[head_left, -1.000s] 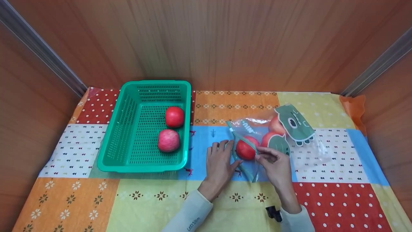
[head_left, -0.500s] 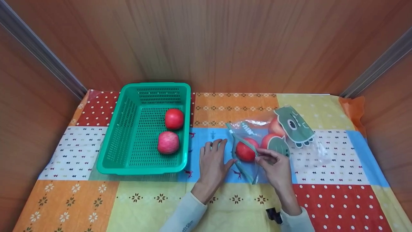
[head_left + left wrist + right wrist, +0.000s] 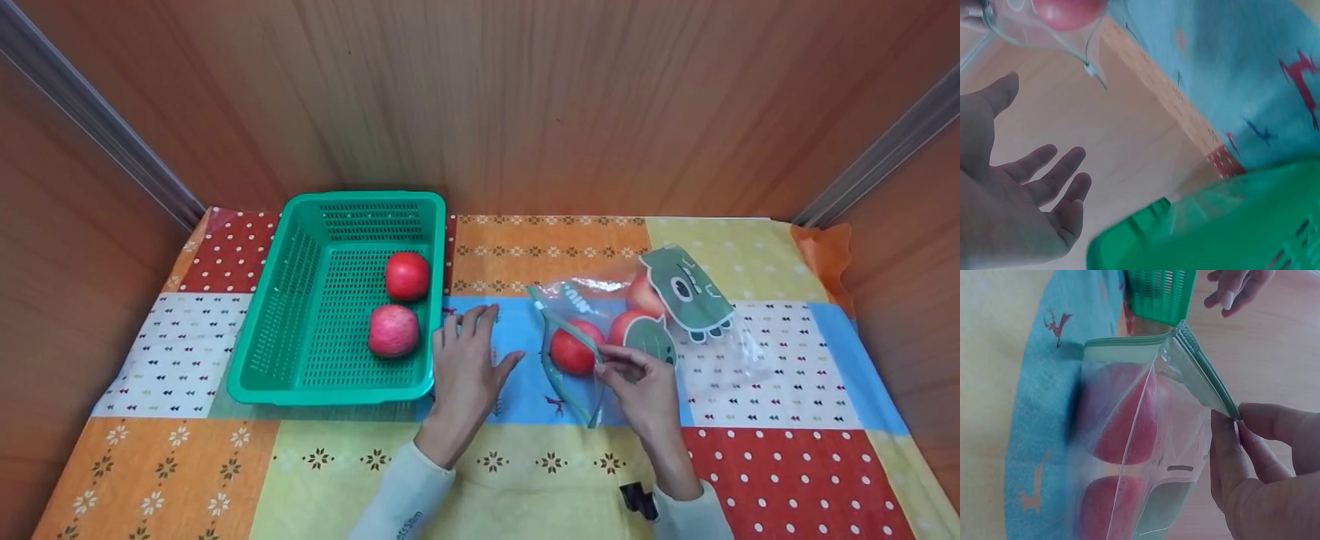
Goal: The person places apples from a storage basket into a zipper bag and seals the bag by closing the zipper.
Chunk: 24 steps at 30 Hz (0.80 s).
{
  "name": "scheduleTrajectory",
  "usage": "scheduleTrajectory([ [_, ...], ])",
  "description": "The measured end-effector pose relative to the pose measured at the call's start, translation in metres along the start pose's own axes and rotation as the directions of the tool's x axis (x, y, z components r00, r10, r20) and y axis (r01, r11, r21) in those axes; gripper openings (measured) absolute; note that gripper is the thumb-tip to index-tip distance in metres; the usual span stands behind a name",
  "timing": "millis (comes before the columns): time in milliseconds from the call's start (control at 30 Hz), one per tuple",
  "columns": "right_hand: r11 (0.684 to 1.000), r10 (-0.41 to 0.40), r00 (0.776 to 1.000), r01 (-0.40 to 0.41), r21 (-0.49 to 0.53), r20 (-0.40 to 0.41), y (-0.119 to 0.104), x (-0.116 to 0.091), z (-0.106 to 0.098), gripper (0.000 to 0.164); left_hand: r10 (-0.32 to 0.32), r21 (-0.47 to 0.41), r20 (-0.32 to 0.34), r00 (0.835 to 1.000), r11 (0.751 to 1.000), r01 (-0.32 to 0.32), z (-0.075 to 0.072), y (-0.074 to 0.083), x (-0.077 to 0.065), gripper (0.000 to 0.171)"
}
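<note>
My right hand (image 3: pixel 643 390) pinches the green zip edge of a clear zip bag (image 3: pixel 1185 391) between thumb and fingers. Inside the bag are a red apple (image 3: pixel 576 348) near the mouth and more apples (image 3: pixel 643 294) deeper in, partly hidden by green cartoon prints. The bag's mouth gapes toward the left. My left hand (image 3: pixel 466 367), holding nothing, hovers beside the right rim of a green plastic basket (image 3: pixel 336 396), its fingers spread and loosely bent in the left wrist view. Within the basket, a red apple (image 3: pixel 407 276) and a pinker apple (image 3: pixel 394 331) lie along its right side.
A patchwork-print cloth (image 3: pixel 360 480) covers the table. Wooden panels (image 3: pixel 525 105) rise at the back and both sides. An orange piece of material (image 3: pixel 825 251) sits at the far right corner. A small black object (image 3: pixel 638 500) is by the right wrist.
My left hand has let go of the bag's mouth and moved left toward the basket. My right hand keeps its pinch on the bag edge, and the apples have stayed in place.
</note>
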State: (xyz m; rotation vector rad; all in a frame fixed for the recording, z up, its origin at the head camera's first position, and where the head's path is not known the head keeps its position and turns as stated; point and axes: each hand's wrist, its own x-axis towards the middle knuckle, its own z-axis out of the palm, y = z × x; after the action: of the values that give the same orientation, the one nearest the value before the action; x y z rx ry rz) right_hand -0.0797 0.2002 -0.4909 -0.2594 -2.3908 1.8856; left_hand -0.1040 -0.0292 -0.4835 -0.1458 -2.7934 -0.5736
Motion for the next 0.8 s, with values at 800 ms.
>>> scheduleTrajectory([
  [800,1.000,0.022,1.000,-0.022,0.003,0.003,0.000,0.000,0.000,0.029,-0.093,0.002,-0.025,0.995,0.996,0.094,-0.036,-0.049,0.008,0.078],
])
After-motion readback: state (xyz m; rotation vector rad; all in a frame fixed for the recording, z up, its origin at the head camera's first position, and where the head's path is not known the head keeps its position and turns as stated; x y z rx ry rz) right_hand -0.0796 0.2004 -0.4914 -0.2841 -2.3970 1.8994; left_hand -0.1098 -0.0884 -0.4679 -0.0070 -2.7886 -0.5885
